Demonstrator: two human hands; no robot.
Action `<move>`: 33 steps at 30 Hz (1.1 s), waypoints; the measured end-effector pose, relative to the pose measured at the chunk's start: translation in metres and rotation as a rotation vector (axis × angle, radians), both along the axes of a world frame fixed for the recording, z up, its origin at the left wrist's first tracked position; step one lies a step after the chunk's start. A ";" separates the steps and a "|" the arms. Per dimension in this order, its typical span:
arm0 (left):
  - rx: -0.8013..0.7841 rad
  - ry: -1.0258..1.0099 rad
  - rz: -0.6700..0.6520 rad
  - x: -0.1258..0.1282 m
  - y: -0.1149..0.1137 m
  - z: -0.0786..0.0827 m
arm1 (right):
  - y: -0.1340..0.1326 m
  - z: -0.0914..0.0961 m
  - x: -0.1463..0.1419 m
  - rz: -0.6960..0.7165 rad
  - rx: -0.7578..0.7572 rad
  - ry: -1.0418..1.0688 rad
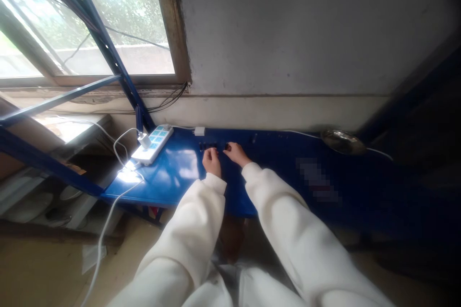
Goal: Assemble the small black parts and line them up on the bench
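My left hand point(212, 162) is over the blue tabletop point(230, 196), its fingers pinched together. Just beyond its fingertips sit several small dark pieces point(209, 145), too small to name. Whether the left fingers grip one of them is hidden. Close by on the right, my right hand point(238, 154) is closed in a pinch on a small dark piece point(227, 146). The two hands are apart, with a narrow strip of blue surface between them.
On the left stands a white power strip point(151, 146) with a white plug point(144, 140) and cable. A small white block point(199, 131) lies at the back edge. Toward the right is a shiny metal dish point(342, 142). A blue metal frame point(108, 48) rises before the window.
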State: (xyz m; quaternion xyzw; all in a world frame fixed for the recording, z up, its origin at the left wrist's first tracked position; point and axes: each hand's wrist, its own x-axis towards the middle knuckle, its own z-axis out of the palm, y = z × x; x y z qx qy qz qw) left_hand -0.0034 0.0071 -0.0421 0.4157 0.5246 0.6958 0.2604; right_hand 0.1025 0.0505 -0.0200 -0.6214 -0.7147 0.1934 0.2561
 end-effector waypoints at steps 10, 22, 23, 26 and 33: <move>-0.023 -0.019 -0.015 0.002 -0.001 -0.001 | 0.013 -0.009 -0.021 -0.017 -0.061 -0.074; -0.046 0.041 -0.188 0.009 -0.007 0.005 | 0.020 -0.003 0.108 -0.370 -0.160 -0.047; -0.048 0.060 -0.210 0.010 -0.007 0.005 | 0.021 -0.007 0.115 -0.415 -0.126 -0.048; -0.039 0.143 -0.236 0.010 -0.010 0.005 | 0.025 -0.018 0.121 -0.441 -0.077 -0.041; 0.009 0.314 -0.238 0.009 -0.013 0.003 | 0.039 -0.021 0.097 -0.426 -0.062 -0.050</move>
